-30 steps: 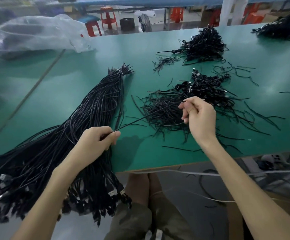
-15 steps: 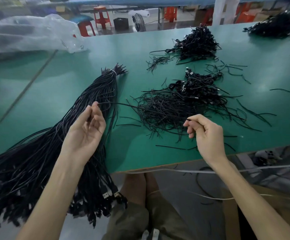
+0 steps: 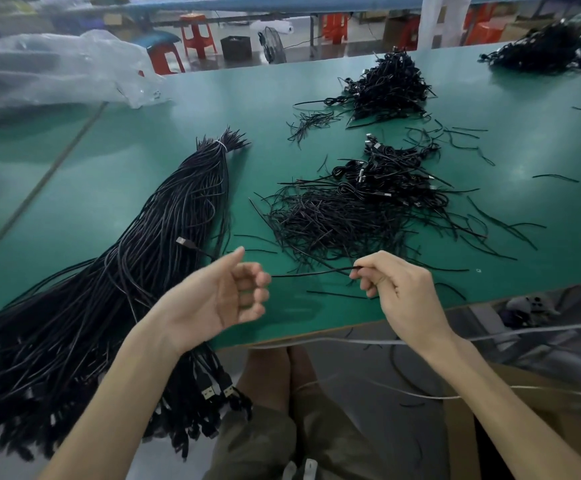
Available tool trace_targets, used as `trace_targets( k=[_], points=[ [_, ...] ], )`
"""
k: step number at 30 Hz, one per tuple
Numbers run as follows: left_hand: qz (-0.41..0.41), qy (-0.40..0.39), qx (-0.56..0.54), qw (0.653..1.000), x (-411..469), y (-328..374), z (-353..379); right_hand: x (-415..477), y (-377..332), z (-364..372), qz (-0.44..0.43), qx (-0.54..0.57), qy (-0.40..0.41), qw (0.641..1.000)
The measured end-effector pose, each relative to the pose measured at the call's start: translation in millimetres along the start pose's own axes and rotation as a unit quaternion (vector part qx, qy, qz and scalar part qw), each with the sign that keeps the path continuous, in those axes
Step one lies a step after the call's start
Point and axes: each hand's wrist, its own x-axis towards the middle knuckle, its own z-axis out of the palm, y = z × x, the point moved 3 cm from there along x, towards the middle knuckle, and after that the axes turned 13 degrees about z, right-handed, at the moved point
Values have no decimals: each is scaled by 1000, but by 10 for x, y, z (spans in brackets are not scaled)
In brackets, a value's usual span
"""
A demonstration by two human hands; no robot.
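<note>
Right hand (image 3: 403, 292) fingers pinch one black strand (image 3: 310, 273); left hand (image 3: 213, 296) fingers curled, hold unclear.

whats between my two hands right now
A thin black tie, pinched by the right hand, stretches almost to the left hand's fingers, over green table. The head view shows it.

On the tabletop (image 3: 317, 98), the cable bundle (image 3: 150, 258) lies left of the tie pile (image 3: 334, 220); a coiled-cable heap (image 3: 389, 84) lies behind that pile, and a plastic bag (image 3: 57, 71) far behind-left.
</note>
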Motion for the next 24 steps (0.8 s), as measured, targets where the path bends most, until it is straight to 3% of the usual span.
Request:
trace_targets(
  k=[4, 7, 9, 13, 22, 24],
  points=[
    [-13, -18, 31, 999, 48, -170, 92, -17, -105, -24, 3, 39, 26, 999],
    [39, 30, -112, 993, 160, -144, 121, -26, -197, -47, -5, 72, 47, 996],
    [101, 106, -211, 966, 249, -45, 31, -47, -234, -29, -14, 70, 33, 997],
    [178, 180, -270, 929, 305, 264, -184, -113, -155, -25, 3, 46, 12, 999],
    [245, 105, -346, 900, 122, 516, -324, -176, 67, -36, 76, 53, -10, 996],
    [248, 47, -399, 882, 68, 542, -302, -160, 75, -31, 80, 50, -22, 995]
  ],
)
